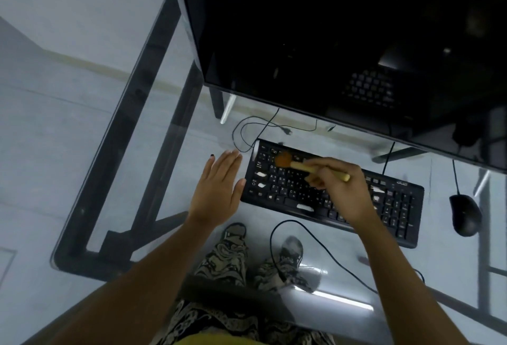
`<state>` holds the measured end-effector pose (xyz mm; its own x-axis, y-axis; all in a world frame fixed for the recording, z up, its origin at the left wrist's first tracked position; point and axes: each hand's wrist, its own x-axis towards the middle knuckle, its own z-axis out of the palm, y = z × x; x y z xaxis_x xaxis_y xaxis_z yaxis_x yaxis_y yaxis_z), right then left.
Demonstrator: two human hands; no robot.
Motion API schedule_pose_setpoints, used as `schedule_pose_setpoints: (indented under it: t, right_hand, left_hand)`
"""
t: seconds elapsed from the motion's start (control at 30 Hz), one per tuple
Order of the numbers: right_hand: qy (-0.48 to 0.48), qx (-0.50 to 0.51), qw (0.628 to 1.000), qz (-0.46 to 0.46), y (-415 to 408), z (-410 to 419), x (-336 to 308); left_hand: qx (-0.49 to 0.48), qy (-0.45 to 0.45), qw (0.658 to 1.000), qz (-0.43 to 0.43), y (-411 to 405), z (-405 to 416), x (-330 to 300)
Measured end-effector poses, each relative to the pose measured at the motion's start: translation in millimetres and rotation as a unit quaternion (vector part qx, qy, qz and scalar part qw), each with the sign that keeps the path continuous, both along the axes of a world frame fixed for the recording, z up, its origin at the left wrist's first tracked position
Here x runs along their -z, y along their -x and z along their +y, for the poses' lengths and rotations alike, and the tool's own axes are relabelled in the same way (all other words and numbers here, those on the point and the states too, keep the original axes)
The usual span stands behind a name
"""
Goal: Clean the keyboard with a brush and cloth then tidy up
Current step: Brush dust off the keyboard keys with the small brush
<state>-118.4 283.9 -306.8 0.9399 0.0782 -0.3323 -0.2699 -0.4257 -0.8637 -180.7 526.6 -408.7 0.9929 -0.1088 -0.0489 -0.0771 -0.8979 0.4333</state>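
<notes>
From the head camera, the right hand (341,183) grips a brush (307,167) by its pale wooden handle, and the orange bristles press on the upper-left keys of the black keyboard (397,204), which lies on a glass desk (153,114). The left hand (219,183) lies flat with fingers spread and holds nothing; it rests on the glass at 9 o'clock of the keyboard, and its thumb touches or almost touches the keyboard's left edge. I see no cloth in this view. I think the main risk is that the keyboard slides on the smooth glass if the strokes become hard, because the left hand only stands beside it. The brush could also push dust deeper between the keys. A cable (301,237) curls near the front edge at 6 o'clock, and the forearm could catch it. A mouse (465,214) sits at 3 o'clock, and a dark monitor (343,37) stands at 12 o'clock. The room is dim, with a pale floor visible through the glass.
</notes>
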Motion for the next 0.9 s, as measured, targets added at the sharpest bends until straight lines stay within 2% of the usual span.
schedule_pose_setpoints:
  t: [0.1,0.17,0.2,0.27,0.3,0.33,0.4,0.47,0.5,0.53,0.6,0.63,0.67,0.73,0.77,0.83,0.87,0.9]
  right_hand:
    - [0.127,0.013,0.989,-0.077,3,-3,8]
    - [0.15,-0.003,0.983,-0.104,5,-3,4]
    - [0.144,-0.038,0.984,-0.093,7,-2,1]
    - [0.098,-0.116,0.988,0.003,17,2,-8]
    - [0.069,-0.136,0.987,0.044,24,3,-12]
    - [0.051,-0.129,0.989,0.046,31,5,-14]
    - [0.059,-0.066,0.995,-0.047,38,5,-14]
    - [0.127,-0.054,0.982,-0.13,40,6,-12]
    - [0.156,-0.081,0.977,-0.123,41,8,-10]
    - [0.156,-0.119,0.978,-0.074,43,10,-8]
    - [0.092,-0.127,0.987,0.02,51,16,-9]
    - [0.071,-0.085,0.994,0.006,53,18,-8]
    - [0.079,-0.044,0.994,-0.054,54,19,-8]
    - [0.15,-0.008,0.977,-0.154,56,18,-6]
    - [0.163,-0.028,0.975,-0.148,59,20,-5]
    - [0.118,-0.106,0.986,-0.044,72,27,-1]
    - [0.087,-0.112,0.99,-0.009,78,30,-1]
    - [0.064,-0.081,0.995,-0.013,83,32,0]
  left_hand:
    - [0.0,0.0,1.0,-0.001,0,1,2]
    - [-0.001,0.003,1.0,-0.002,-1,0,2]
    - [-0.002,0.006,1.0,-0.003,-1,0,2]
    - [0.0,0.01,1.0,-0.005,0,1,2]
    - [0.001,0.011,1.0,-0.007,0,1,1]
    - [0.001,0.011,1.0,-0.01,0,1,1]
    - [0.002,0.013,1.0,-0.013,0,1,2]
    - [0.001,0.016,1.0,-0.017,0,1,2]
    - [0.002,0.017,1.0,-0.018,0,1,2]
    - [0.002,0.019,1.0,-0.018,0,1,3]
    - [0.0,0.019,1.0,-0.021,0,1,2]
    - [-0.001,0.02,1.0,-0.022,0,1,2]
    - [-0.001,0.021,0.999,-0.024,-1,1,2]
    - [0.0,0.022,0.999,-0.027,0,1,3]
    - [0.001,0.022,0.999,-0.027,0,2,3]
    - [0.0,0.024,0.999,-0.029,1,2,4]
    - [-0.001,0.026,0.999,-0.031,1,2,4]
    - [-0.002,0.029,0.999,-0.034,1,2,4]
